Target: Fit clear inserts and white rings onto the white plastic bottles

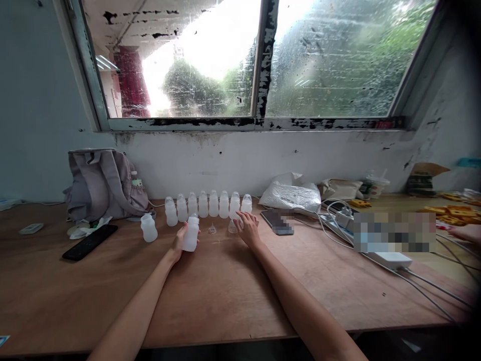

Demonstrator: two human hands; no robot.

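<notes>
Right now, the fingers of the left hand (179, 244) are wrapped around a frosted bottle (191, 235), clamped on its side and keeping it roughly upright. The right hand's (248, 230) fingers are extended and slightly apart, reaching over a clear cap (232, 226) at the near side of the bottle row (whether they touch it, I cannot tell). Between the two hands, a small clear teat piece (212, 229) lies on the wooden table (210, 301). Just behind, a curved row of bottles (203, 204) stands upright, each with a clear top. An open bottle (149, 229) stands to the left of the held one. Further left are a black phone (90, 242), crumpled tissue (87, 229) and a grey backpack (99, 185) against the wall (233, 160). To the right of the right hand lies another phone (276, 222) (partly blurred out), with a silver bag (291, 194) behind it. Beyond them come a beige pouch (340, 189), a white power box (391, 259) with cables, and yellow pieces (454, 215) near another person's hand (466, 233). Above everything is a wide, dirty window (323, 65).
</notes>
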